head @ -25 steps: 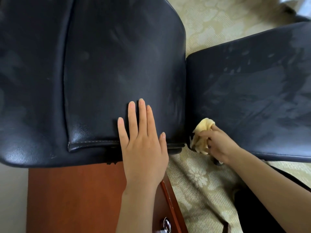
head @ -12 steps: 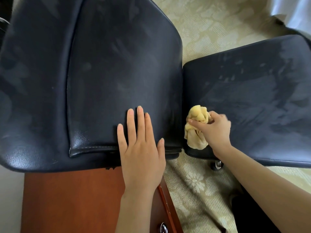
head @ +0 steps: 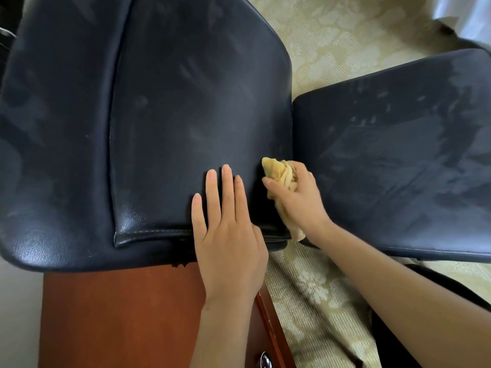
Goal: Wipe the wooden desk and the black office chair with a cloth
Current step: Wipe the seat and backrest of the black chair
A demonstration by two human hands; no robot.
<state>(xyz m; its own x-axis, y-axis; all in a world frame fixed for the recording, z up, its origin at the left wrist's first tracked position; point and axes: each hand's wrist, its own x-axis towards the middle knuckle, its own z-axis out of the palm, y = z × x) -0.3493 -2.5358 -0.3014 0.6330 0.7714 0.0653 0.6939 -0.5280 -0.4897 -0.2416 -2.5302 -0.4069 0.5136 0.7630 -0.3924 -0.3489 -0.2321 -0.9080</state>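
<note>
The black office chair's backrest (head: pixel 164 115) fills the left and centre, leaning over the reddish wooden desk (head: pixel 119 314) at the bottom. Its seat (head: pixel 398 168) lies to the right, streaked with wipe marks. My left hand (head: pixel 228 235) lies flat with straight fingers on the backrest's lower edge. My right hand (head: pixel 295 197) grips a bunched yellow cloth (head: pixel 276 171) and holds it against the backrest's right edge, at the gap between backrest and seat.
Pale patterned carpet (head: pixel 313 301) shows between the chair and the desk and beyond the chair. A round metal drawer knob (head: pixel 264 359) sits on the desk's front at the bottom. Something grey-white (head: pixel 465 17) stands at the top right corner.
My right hand has carried the cloth up and to the left, from below the seat's front corner to the backrest's right edge. My left hand has stayed flat on the backrest.
</note>
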